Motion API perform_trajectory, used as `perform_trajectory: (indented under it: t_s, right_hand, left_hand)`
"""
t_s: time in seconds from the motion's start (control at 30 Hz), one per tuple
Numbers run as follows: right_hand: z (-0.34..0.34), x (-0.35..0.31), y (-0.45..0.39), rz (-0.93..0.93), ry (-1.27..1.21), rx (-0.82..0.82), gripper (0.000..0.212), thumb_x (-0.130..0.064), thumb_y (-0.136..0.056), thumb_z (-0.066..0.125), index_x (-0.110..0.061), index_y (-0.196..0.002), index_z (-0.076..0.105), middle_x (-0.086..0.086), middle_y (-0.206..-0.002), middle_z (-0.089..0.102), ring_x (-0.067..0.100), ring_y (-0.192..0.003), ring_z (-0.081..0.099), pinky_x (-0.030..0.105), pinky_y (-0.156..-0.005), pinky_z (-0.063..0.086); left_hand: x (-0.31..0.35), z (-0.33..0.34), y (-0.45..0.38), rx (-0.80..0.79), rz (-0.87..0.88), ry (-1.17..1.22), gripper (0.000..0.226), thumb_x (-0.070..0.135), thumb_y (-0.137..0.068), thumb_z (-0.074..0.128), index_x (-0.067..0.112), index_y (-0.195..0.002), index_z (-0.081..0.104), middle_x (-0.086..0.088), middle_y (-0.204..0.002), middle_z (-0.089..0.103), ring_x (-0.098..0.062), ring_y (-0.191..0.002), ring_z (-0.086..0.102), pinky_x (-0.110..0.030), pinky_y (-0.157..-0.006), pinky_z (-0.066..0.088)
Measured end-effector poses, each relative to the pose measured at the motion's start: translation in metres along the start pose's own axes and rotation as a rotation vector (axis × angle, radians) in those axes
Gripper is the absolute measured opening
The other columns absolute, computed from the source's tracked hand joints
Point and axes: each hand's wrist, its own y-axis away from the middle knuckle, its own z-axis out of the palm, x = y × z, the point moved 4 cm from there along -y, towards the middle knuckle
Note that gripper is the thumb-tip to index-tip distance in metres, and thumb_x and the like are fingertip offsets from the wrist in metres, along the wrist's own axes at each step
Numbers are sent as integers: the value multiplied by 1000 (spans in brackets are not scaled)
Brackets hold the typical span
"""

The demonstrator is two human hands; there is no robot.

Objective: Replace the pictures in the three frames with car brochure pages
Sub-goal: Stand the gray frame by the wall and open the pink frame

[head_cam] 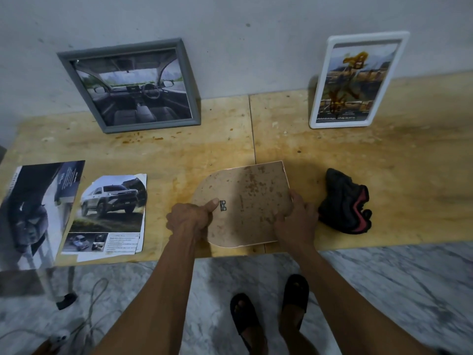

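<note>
Gripping a stained brown frame back at the table's near edge, the left hand curls round its left side, thumb beside a small metal hanger, while the right hand clasps its right side. A loose car brochure page and a second page lie to the left, a dark cloth just right. Farther back, a grey frame and a white frame lean against the wall.

A grey square wooden frame with a car-interior page and a white upright plastic frame lean at the table's back edge. A stained brown arched backing board lies face-down near the front edge, beside a torn SUV brochure page.
</note>
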Motion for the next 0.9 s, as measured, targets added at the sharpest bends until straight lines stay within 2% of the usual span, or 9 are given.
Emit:
perform_trajectory:
  t_s: [0.07,0.13,0.2,0.23,0.33,0.53,0.67,0.8,0.9]
  right_hand:
    - [-1,1,0,-14,-1,-7,64,-25,-90,62,-30,-148,33,12,-135,37,30,-128,32,45,-107,36]
    - [-2,1,0,-32,-6,-19,64,-26,-90,62,-29,-148,34,12,-135,37,31,-128,32,44,-106,35]
    - [-1,2,0,-51,-1,-29,63,-27,-90,63,-31,-146,36,12,-133,37,32,-126,32,43,-105,35]
    - [0,2,0,-62,6,-30,62,-28,-89,64,-33,-145,37,12,-132,37,32,-125,33,42,-104,34]
    - [0,3,0,-84,12,-21,56,-26,-91,62,-33,-143,40,13,-130,38,32,-123,34,39,-101,34]
    - [2,10,-5,-110,-13,19,41,-14,-101,47,-27,-140,49,15,-127,42,33,-117,41,32,-89,35]
    - [3,15,-9,-103,-51,50,42,-11,-102,43,-27,-139,53,16,-124,47,35,-113,47,34,-91,41]
    - [6,17,-11,-87,-49,75,43,-11,-100,47,-27,-139,54,16,-125,49,35,-113,50,38,-97,44]
    - [6,14,-9,-79,-57,91,41,-25,-98,55,-25,-139,54,15,-121,49,34,-112,50,37,-95,43]
  left_hand:
    - [-9,7,-22,33,22,61,149,95,5,59,-4,-106,63,-17,-115,67,-37,-108,61,-49,-92,55]
    - [-6,2,-13,-14,36,114,116,87,-18,76,-4,-88,62,-18,-107,69,-37,-104,64,-49,-88,57]
    - [-4,-3,-9,-31,38,185,77,62,-47,92,-2,-72,57,-18,-98,69,-35,-98,66,-49,-87,59]
    - [-5,-6,-12,-40,33,224,71,56,-48,95,-1,-70,58,-17,-94,70,-35,-95,69,-51,-84,59]
    - [-15,-12,-27,-56,24,235,75,60,-37,96,-1,-71,69,-19,-86,74,-37,-86,73,-54,-79,61]
    - [-19,-17,-39,-84,51,209,86,68,-30,92,1,-77,67,-18,-91,74,-37,-88,71,-52,-79,61]
    - [-33,-13,-65,-156,16,293,92,62,-19,97,0,-82,68,-19,-89,74,-33,-74,70,-46,-63,60]
    - [-40,-14,-77,-189,45,304,88,60,-31,97,1,-90,69,-20,-97,74,-36,-87,71,-48,-76,60]
    - [-40,-17,-75,-196,69,321,96,64,-31,95,-3,-95,70,-25,-104,72,-45,-99,69,-62,-82,57]
